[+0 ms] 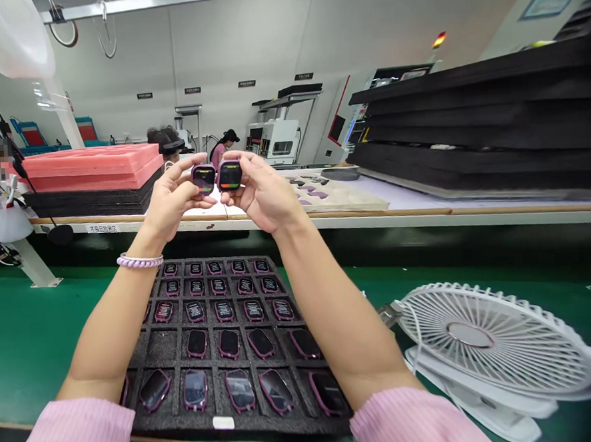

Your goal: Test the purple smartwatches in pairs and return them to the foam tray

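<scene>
My left hand (174, 194) pinches a smartwatch body (203, 178) by its edges, its lit screen turned to me. Right beside it, a second smartwatch body (230, 175) is held between the thumb and fingers of my right hand (263, 186). Both screens show coloured marks on black. The two watches are raised side by side above the far edge of a black foam tray (163, 348). Several purple-framed watch bodies lie in the tray's compartments; the far rows have lit screens with text, the near rows are dark. My forearms hide parts of the tray.
A white fan (493, 342) lies at the right on the green table (33, 344). Behind runs a shelf (426, 221) with pink foam trays (92, 168) at left and stacked black foam trays (480, 123) at right. A white lamp post stands left. Other people sit farther back.
</scene>
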The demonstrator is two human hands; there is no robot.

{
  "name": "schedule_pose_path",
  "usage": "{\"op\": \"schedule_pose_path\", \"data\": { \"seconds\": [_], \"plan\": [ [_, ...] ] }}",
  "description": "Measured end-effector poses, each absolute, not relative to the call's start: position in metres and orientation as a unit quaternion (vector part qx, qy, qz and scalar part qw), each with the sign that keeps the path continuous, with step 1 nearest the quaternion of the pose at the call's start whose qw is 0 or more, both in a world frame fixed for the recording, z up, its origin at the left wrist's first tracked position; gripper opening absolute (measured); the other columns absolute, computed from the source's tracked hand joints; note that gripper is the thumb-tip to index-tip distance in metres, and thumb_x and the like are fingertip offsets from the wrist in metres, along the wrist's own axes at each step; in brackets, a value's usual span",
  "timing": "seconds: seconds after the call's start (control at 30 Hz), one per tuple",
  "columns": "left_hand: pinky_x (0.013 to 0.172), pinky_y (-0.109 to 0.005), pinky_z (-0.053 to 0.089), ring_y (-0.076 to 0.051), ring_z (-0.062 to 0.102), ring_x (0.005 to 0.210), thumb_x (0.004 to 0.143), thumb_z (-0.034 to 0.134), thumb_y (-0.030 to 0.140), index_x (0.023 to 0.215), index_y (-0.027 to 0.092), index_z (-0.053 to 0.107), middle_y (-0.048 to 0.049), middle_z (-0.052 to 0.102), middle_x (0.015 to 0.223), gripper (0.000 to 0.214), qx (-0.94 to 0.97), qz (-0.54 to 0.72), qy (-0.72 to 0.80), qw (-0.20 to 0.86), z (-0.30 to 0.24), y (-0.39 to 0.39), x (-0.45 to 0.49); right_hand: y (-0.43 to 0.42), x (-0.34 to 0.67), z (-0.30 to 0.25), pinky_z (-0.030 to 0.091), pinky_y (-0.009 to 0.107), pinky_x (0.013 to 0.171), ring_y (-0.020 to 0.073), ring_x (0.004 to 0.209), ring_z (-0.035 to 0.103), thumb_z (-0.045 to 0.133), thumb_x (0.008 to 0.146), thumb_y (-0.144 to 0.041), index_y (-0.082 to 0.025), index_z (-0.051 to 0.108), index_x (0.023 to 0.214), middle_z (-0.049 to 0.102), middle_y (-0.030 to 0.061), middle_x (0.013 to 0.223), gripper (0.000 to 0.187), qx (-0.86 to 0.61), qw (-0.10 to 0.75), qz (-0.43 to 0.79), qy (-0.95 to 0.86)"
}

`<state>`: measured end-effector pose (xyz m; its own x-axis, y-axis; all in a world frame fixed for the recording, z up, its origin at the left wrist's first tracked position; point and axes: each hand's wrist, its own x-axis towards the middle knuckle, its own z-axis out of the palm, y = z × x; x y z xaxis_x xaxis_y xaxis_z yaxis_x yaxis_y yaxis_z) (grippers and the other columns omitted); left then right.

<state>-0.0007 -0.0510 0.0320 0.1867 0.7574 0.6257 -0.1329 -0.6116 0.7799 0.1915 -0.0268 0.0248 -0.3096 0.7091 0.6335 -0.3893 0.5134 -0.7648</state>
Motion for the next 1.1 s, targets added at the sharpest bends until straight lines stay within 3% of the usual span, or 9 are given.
{"op": "schedule_pose_path", "data": {
  "seconds": [0.27,0.47,0.9,1.1],
  "plan": [
    [0.077,-0.028,0.063,-0.014,0.073,0.083,0.075,0.07,0.017,0.145,0.03,0.058,-0.0043,0.071,0.122,0.072,0.706,0.612,0.188,0.302,0.052,-0.039,0.006,-0.024,0.197,0.057,0.057,0.031,0.069,0.0161,0.075,0.064,0.08,0.09,-0.057,-0.026,0.058,0.12,0.064,0.0031,0.106,0.048,-0.075,0.563,0.442,-0.694],
    [0.076,-0.028,0.061,-0.014,0.07,0.082,0.076,0.073,0.015,0.145,0.031,0.058,-0.0028,0.072,0.109,0.072,0.719,0.62,0.174,0.26,0.05,-0.033,0.005,-0.036,0.199,0.058,0.059,0.031,0.076,0.0162,0.079,0.067,0.087,0.074,-0.029,-0.024,0.057,0.126,0.066,0.0015,0.104,0.061,-0.074,0.55,0.439,-0.706],
    [0.072,-0.026,0.061,-0.011,0.067,0.07,0.076,0.077,0.02,0.137,0.028,0.061,0.0001,0.068,0.097,0.064,0.702,0.632,0.186,0.27,0.037,-0.042,0.006,-0.043,0.197,0.046,0.06,0.032,0.077,0.0164,0.078,0.07,0.083,0.076,-0.026,-0.022,0.056,0.126,0.067,-0.0003,0.099,0.057,-0.075,0.544,0.441,-0.71],
    [0.075,-0.024,0.063,-0.013,0.071,0.082,0.076,0.082,0.025,0.134,0.025,0.06,-0.002,0.069,0.104,0.062,0.696,0.618,0.209,0.299,-0.001,-0.06,0.004,-0.056,0.193,0.004,0.06,0.029,0.076,0.0153,0.079,0.07,0.074,0.071,-0.017,-0.025,0.057,0.124,0.068,-0.002,0.1,0.057,-0.091,0.543,0.494,-0.674]
  ]
}}
